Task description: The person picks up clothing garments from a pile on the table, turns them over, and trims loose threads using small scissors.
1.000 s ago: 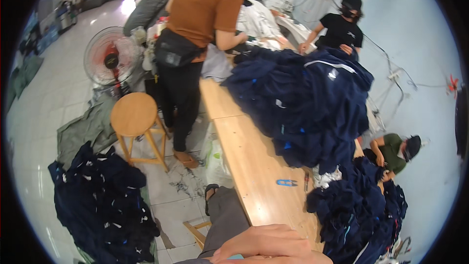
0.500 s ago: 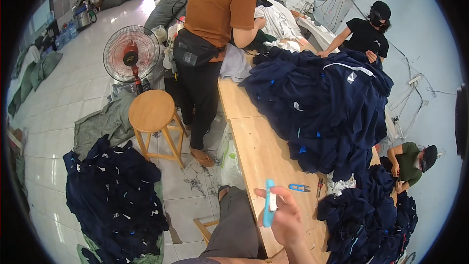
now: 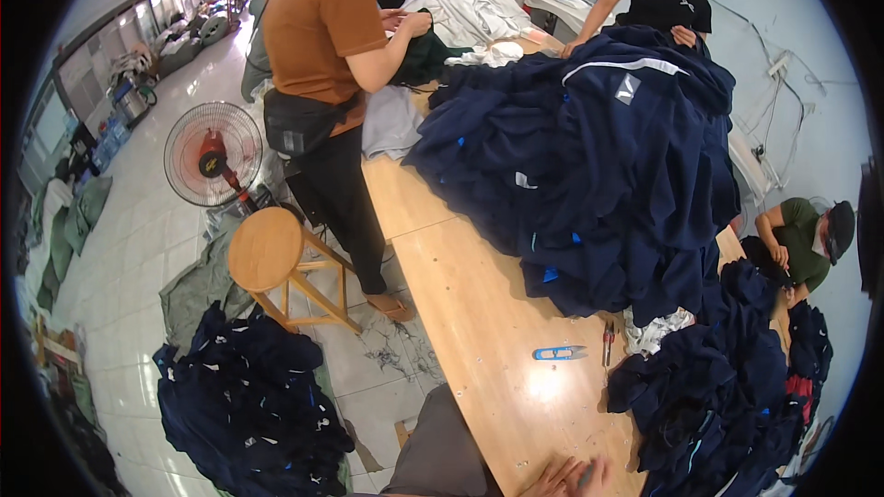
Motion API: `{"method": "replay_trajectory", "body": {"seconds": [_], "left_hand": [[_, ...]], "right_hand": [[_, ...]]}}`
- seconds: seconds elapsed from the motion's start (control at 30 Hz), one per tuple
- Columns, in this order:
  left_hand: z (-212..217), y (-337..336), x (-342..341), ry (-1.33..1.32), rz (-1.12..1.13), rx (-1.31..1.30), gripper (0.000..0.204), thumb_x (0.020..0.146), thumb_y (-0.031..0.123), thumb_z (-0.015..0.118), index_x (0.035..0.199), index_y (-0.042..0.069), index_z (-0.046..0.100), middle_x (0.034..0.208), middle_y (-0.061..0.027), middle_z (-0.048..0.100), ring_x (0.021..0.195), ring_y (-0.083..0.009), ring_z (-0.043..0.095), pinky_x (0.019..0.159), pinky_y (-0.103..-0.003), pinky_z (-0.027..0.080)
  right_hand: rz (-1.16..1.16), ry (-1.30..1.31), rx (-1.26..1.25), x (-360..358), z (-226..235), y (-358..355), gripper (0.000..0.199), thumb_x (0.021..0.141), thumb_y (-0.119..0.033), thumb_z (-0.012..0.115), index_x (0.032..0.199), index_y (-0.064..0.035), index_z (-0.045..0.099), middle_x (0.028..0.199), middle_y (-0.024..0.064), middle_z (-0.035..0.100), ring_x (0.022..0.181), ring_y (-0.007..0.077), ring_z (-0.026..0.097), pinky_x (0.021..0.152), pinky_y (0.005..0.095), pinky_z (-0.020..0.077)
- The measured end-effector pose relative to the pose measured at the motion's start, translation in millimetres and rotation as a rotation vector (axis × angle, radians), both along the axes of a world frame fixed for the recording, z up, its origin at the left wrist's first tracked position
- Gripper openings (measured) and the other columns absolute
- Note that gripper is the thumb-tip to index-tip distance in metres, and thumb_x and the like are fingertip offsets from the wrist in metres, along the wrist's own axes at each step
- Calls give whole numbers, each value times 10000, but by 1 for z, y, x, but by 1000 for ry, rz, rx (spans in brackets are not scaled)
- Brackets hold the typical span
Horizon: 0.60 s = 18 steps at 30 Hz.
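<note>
Your left hand [image 3: 550, 480] and your right hand [image 3: 596, 477] are close together at the near end of the wooden table [image 3: 433, 276], partly cut by the lower border of the view. The fingers of the left hand look stretched out and the right hand is blurred; I cannot tell how far each one is open, nor whether it has hold of something. The blue thread snips [image 3: 552, 353] lie on the table, farther than your hands, with the blades toward the right. Just to the right of them lies a slim red tool [image 3: 608, 342], and next to this there is a crumpled white cloth [image 3: 656, 331]. A big heap of navy garments [image 3: 589, 184] covers the far part, and a second navy heap [image 3: 714, 396] is at the near right. On the left stands a round wooden stool [image 3: 266, 247], with a navy floor pile [image 3: 249, 405] nearer.
</note>
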<state>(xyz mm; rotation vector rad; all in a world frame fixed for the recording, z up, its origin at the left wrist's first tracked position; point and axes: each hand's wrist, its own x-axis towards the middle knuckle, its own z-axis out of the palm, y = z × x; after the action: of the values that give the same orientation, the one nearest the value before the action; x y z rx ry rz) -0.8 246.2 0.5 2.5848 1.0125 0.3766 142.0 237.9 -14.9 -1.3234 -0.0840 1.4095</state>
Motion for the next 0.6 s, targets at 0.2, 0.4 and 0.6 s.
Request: {"method": "replay_trajectory", "body": {"seconds": [0.2, 0.4, 0.6], "left_hand": [[53, 31, -10, 98, -365, -455, 721, 836, 472, 523, 1406, 100, 285, 1490, -216, 110, 1383, -378, -15, 1071, -560, -14], [4, 122, -63, 94, -440, -219, 683, 842, 486, 485, 1405, 143, 305, 1435, -184, 279, 1353, -344, 213, 1083, -472, 189], [24, 159, -93, 285, -186, -19, 705, 855, 550, 447, 1421, 168, 274, 1475, -178, 197, 1383, -319, 128, 1108, -459, 109]], "right_hand": [[-335, -1188, -927, 74, -62, -206, 670, 832, -393, 621, 1325, -27, 351, 1286, 218, 431, 1106, 264, 506, 974, 356, 388], [-320, -1284, -1004, 62, -127, -246, 731, 825, -420, 632, 1362, -28, 328, 1337, 240, 411, 1162, 276, 495, 1011, 360, 378], [-230, -1223, -910, 24, -145, -230, 695, 833, -409, 623, 1344, -24, 352, 1312, 239, 432, 1151, 280, 501, 996, 359, 387]]}}
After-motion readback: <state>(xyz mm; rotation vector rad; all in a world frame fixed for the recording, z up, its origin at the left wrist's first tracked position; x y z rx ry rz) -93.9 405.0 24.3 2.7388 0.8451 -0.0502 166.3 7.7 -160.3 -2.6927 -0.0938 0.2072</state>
